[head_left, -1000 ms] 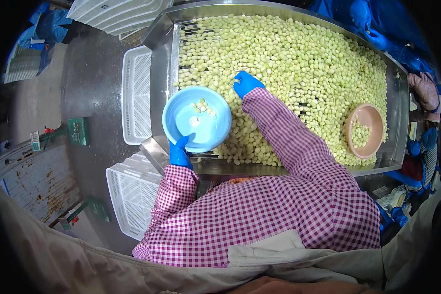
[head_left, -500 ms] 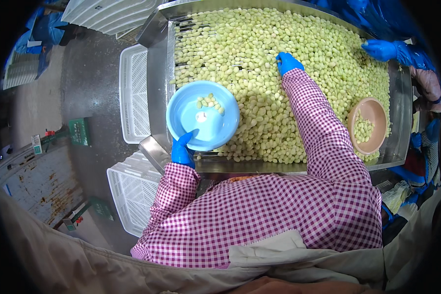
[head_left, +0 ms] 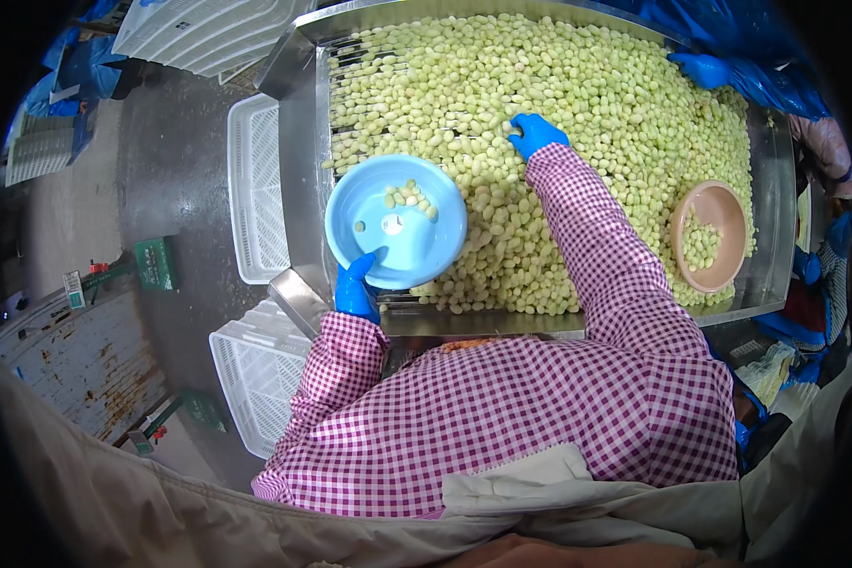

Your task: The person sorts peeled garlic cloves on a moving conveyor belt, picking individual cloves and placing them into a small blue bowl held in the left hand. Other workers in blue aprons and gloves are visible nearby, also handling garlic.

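Note:
My left hand (head_left: 357, 288), in a blue glove, grips the near rim of a light blue bowl (head_left: 424, 254), with the thumb inside. The bowl is at the left part of a metal sorting table, over the fruit. In it lie several pale green, grape-like fruits (head_left: 410, 196) and a single one (head_left: 359, 227) at its left side. My right hand (head_left: 539, 135), also blue-gloved, reaches into the thick spread of the same pale green fruits (head_left: 502, 218). Its fingers are curled toward the thumb among the fruit; what they hold, if anything, is hidden.
A peach-coloured bowl (head_left: 728, 220) with some fruit rests at the right. Another person's blue-gloved hand (head_left: 702, 71) touches the fruit at the far right. White plastic crates (head_left: 255, 142) stand left of the table, whose metal rim (head_left: 301, 180) shows. Green-ended metal rails are on the floor.
My right hand has shifted a little left. A single fruit now shows at the left inside the blue bowl. The bowl moved slightly right. The other person's hand moved left and away.

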Demonstrator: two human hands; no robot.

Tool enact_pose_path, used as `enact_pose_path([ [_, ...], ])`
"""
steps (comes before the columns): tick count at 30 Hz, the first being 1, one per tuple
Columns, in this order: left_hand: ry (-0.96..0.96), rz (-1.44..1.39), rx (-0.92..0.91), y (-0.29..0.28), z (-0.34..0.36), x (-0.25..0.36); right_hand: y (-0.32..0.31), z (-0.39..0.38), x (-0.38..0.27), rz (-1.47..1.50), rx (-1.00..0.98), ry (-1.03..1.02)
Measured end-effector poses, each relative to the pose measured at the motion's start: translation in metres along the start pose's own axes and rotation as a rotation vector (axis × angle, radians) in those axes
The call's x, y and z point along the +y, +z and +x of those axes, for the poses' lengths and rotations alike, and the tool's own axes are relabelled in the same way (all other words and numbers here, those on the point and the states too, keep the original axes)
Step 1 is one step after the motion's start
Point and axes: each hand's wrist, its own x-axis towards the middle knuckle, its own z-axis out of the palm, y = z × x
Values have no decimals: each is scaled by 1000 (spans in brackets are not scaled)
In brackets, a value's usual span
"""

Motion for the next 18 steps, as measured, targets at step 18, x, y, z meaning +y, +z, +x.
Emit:
enact_pose_path([
  [18, 54, 26, 28, -26, -6, 13, 15, -62, -43, 992, 155, 271],
])
